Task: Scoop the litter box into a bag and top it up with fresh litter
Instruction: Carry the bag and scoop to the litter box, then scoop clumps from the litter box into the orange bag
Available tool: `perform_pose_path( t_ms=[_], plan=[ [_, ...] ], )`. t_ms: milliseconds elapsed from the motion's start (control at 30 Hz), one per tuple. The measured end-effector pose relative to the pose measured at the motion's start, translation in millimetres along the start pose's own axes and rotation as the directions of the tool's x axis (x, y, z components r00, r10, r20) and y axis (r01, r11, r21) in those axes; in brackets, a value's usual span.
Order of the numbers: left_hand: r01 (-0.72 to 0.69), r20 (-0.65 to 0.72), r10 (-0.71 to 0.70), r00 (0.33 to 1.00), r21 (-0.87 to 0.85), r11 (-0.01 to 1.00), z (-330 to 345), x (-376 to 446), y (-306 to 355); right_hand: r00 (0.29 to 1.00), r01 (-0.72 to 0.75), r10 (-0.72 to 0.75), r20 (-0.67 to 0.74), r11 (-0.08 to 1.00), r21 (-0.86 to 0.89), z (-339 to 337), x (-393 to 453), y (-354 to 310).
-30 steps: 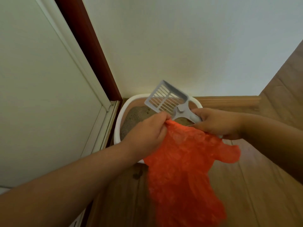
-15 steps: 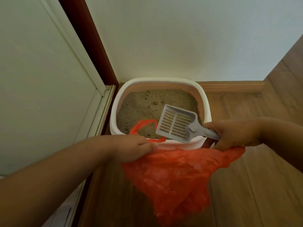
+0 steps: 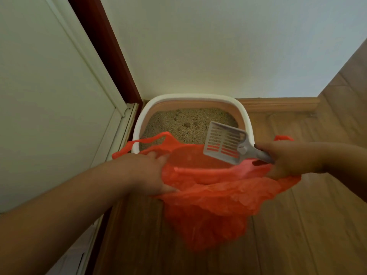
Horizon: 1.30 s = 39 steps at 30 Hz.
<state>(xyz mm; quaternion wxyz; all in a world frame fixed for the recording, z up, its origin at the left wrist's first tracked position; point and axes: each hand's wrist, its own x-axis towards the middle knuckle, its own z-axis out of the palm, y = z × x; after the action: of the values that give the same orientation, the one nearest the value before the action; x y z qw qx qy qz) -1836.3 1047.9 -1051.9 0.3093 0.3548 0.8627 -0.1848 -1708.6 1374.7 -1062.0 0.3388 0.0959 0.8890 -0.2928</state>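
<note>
A white-rimmed litter box (image 3: 245, 114) stands on the wooden floor in the corner, filled with sandy litter (image 3: 184, 124) that has a few clumps. In front of it hangs an orange plastic bag (image 3: 214, 203), its mouth spread wide. My left hand (image 3: 148, 173) grips the bag's left edge. My right hand (image 3: 288, 157) holds the bag's right edge together with the handle of a grey slotted scoop (image 3: 224, 142). The scoop's head hovers over the bag's mouth and the box's near rim, with nothing in it.
A white wall (image 3: 218, 46) stands behind the box. A white door (image 3: 43, 96) with a dark red frame (image 3: 107, 50) lies to the left. A wooden skirting board (image 3: 278, 105) runs to the right above the wooden floor (image 3: 307, 225).
The bag's mouth has been pulled open from a bunched state. The scoop came down from above the box to the bag's opening. The view has tilted down, showing the whole box.
</note>
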Motion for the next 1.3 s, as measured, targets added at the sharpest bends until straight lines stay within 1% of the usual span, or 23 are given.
perform_pose_path(
  t_ms=[100,233,300,367,467,567,700,800,867,933,1033,1100,1167,1233,1300],
  plan=[
    [0.029,-0.109,-0.034,0.993,-0.053,0.998,7.5,-2.0,-7.8,0.994,-0.022,0.011,-0.105,0.994,-0.103,1.8,-0.9,4.2],
    [0.006,-0.126,-0.023,0.992,-0.133,0.991,45.6,4.8,-7.9,0.993,-0.005,-0.018,-0.116,0.981,-0.193,23.5,1.7,21.4],
    [-0.025,-0.12,0.005,0.993,-0.162,0.986,66.2,7.9,-6.8,0.993,0.031,-0.049,-0.109,0.986,-0.163,34.4,4.3,28.8],
    [-0.054,-0.122,0.031,0.992,-0.194,0.979,82.7,10.9,-6.2,0.996,0.02,-0.03,-0.084,0.994,-0.11,40.8,4.3,28.8],
    [-0.056,-0.132,0.028,0.991,-0.212,0.976,99.7,16.6,-5.2,0.995,0.006,-0.013,-0.096,0.998,-0.069,45.6,5.1,28.0],
    [-0.051,-0.117,0.022,0.993,-0.247,0.968,110.8,21.8,-7.1,0.991,0.028,-0.043,-0.125,0.992,-0.121,50.1,7.1,28.7],
    [0.001,-0.086,-0.016,0.996,-0.163,0.987,120.9,27.5,-13.7,0.991,0.022,-0.034,-0.13,0.995,-0.093,56.4,9.3,37.3],
    [0.05,-0.082,-0.066,0.994,-0.179,0.983,124.0,33.6,-19.8,0.993,0.003,-0.014,-0.121,0.996,-0.087,61.8,14.2,48.2],
    [0.085,-0.032,-0.093,0.995,-0.204,0.975,123.3,35.7,-23.2,0.993,0.006,-0.013,-0.116,0.998,-0.066,63.9,16.3,51.2],
    [0.076,-0.021,-0.083,0.996,-0.227,0.971,123.2,36.3,-24.8,0.992,0.016,-0.024,-0.122,0.998,-0.065,64.9,17.3,52.4],
    [0.0,-0.113,-0.028,0.993,-0.236,0.972,123.4,37.2,-25.3,0.983,0.056,-0.058,-0.177,0.998,-0.015,60.0,17.9,50.9],
    [-0.021,-0.152,-0.022,0.988,-0.277,0.961,119.9,36.4,-24.0,0.969,0.108,-0.1,-0.225,0.994,0.023,53.2,18.4,48.7],
    [-0.053,-0.202,-0.013,0.979,-0.317,0.947,115.0,35.4,-22.3,0.964,0.128,-0.107,-0.244,0.989,0.073,44.8,20.0,45.0],
    [-0.096,-0.276,0.006,0.961,-0.317,0.944,110.1,33.7,-19.2,0.96,0.129,-0.097,-0.261,0.986,0.107,39.0,24.4,41.6],
    [-0.159,-0.375,0.031,0.927,-0.315,0.936,107.9,35.4,-17.2,0.945,0.106,-0.076,-0.317,0.991,0.081,36.2,27.5,33.3]
  ],
)
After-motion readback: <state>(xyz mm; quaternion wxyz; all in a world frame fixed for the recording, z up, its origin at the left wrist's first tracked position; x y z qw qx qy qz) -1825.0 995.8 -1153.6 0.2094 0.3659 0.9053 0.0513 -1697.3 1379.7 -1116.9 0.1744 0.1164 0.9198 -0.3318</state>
